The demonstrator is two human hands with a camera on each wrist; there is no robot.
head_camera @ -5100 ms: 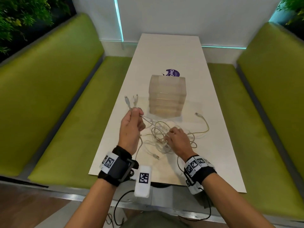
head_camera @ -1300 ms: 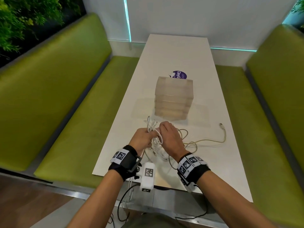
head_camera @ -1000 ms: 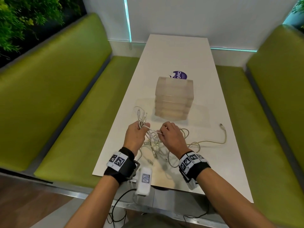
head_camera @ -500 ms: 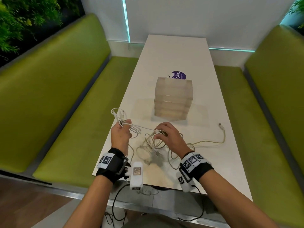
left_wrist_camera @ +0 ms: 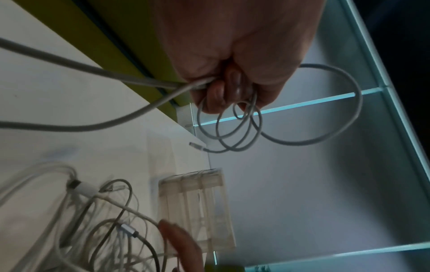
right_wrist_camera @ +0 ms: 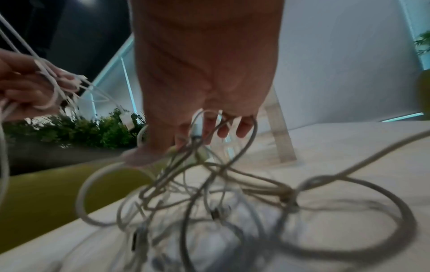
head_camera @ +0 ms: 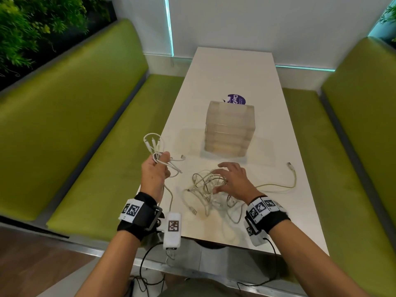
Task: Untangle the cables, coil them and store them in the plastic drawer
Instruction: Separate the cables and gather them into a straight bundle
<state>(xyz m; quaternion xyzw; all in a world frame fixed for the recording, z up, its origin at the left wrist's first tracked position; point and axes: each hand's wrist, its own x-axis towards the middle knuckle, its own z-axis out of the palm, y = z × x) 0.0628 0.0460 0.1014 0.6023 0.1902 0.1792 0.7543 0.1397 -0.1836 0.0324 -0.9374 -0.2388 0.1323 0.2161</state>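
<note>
Behind tangled cables [head_camera: 211, 190], plastic drawer [head_camera: 230, 128] stands closed.

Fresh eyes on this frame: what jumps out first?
The pale cable tangle near the white table's front edge, right hand spread over it. Next, the left hand, raised beside it, grips a looped white cable. Behind stands the translucent plastic drawer.

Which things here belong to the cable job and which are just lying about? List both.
Part of the job:
- white cable gripped in loops by the left hand
- tangled cables under the spread right hand
- plastic drawer unit

Just lying about:
- purple sticker on the table
- green benches
- plants
</note>
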